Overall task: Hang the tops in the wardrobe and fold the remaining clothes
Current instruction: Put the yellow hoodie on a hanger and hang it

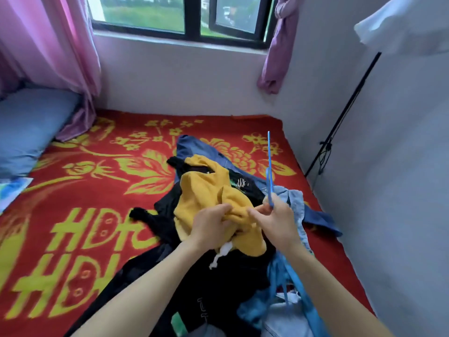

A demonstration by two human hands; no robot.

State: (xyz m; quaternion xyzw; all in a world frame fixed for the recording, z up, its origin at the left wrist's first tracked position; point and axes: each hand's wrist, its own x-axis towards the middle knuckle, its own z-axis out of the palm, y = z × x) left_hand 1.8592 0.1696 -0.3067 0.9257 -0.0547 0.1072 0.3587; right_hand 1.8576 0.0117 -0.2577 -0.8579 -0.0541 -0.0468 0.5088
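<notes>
We hold a yellow top and a blue hanger over the clothes on the bed.

Our left hand grips a bunch of the yellow top, with the fingers curled into the cloth. Our right hand, just beside it, pinches the hanger. The long axis of the hanger runs from under our right forearm up through the hand, and its far end points away from us, toward the window. The top lies crumpled on black clothes on the red blanket.

Red blanket with yellow flowers spread out flat. Blue pillow laid at left edge. Window flanked by pink curtain and knotted purple curtain.
</notes>
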